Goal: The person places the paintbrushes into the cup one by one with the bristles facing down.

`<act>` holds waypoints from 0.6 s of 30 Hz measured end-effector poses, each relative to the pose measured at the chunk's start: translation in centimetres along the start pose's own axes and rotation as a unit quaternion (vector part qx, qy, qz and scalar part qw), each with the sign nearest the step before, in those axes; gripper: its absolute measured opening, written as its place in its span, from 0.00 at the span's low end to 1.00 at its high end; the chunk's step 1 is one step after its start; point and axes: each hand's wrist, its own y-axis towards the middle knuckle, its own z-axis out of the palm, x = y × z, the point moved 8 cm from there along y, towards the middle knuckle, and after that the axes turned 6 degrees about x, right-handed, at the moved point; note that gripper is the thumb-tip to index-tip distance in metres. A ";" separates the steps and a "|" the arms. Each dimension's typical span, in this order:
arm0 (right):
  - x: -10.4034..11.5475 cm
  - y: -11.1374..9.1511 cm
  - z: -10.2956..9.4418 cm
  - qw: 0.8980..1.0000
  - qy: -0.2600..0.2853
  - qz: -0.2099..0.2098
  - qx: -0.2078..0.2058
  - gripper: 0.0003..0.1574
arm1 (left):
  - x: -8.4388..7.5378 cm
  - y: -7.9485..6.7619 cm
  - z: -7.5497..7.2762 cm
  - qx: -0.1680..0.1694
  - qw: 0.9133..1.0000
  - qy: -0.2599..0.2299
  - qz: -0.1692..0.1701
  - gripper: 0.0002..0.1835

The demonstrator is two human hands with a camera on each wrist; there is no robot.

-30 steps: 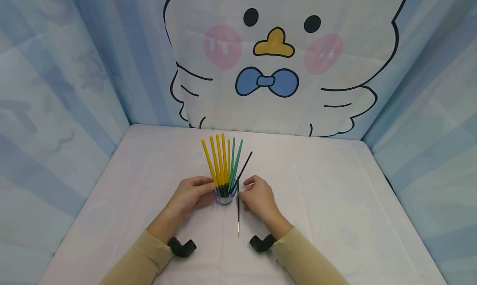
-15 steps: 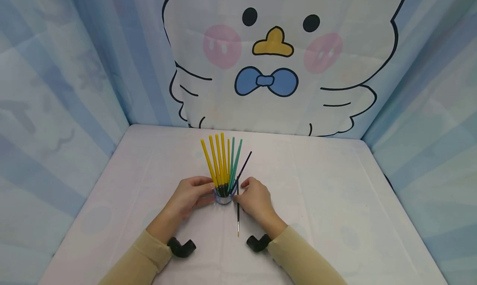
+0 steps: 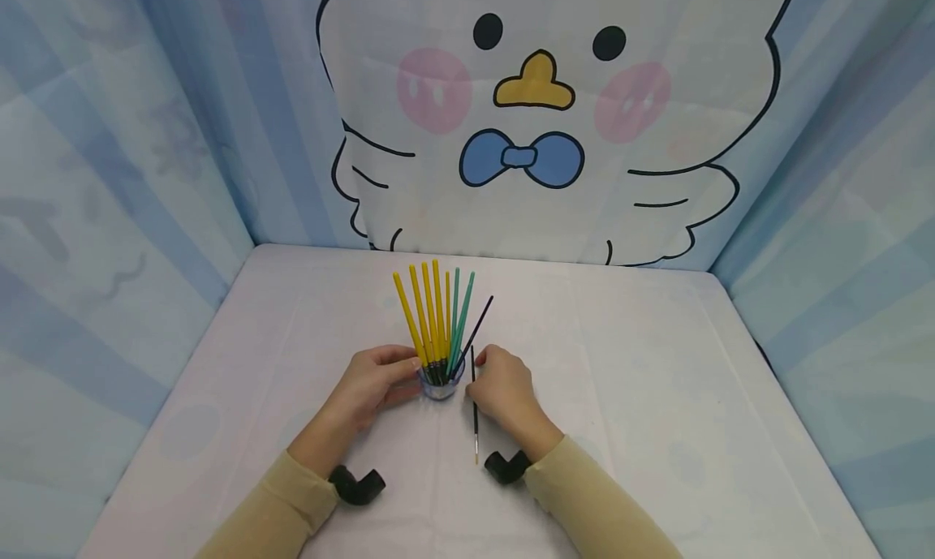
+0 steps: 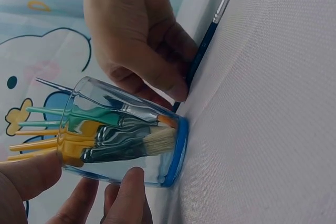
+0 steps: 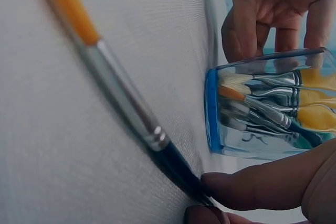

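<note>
A clear plastic cup with a blue base stands upright on the table, holding several paintbrushes bristles down: yellow, green and one dark-handled. My left hand holds the cup from its left side, thumb near the rim and fingers along the wall in the left wrist view. To the right of the cup, a loose dark blue paintbrush with orange bristles lies on the cloth, bristles toward me. My right hand pinches its handle between thumb and fingers, as the right wrist view shows. The handle's far part is partly hidden there.
White cloth covers the table. Behind it hangs a curtain with a cartoon figure, and blue striped curtains flank both sides. Black curved pieces sit at both wrists.
My right hand reached in toward the cup, then drew slightly back right. The loose paintbrush has shifted a little to the right, away from the cup. My left hand and the cup stay put.
</note>
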 end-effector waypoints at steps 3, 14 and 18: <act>0.0 0.0 -0.2 1.000 -0.002 0.003 0.007 0.20 | 0.0 0.0 0.1 -0.001 1.000 0.003 0.000 0.20; 0.0 0.2 -0.3 1.000 0.000 0.003 0.016 0.20 | -0.1 -0.1 0.1 0.001 1.000 0.002 -0.001 0.21; -0.6 0.4 -0.4 0.998 0.042 0.028 0.038 0.21 | -0.2 -0.1 0.1 0.001 1.000 0.001 -0.003 0.21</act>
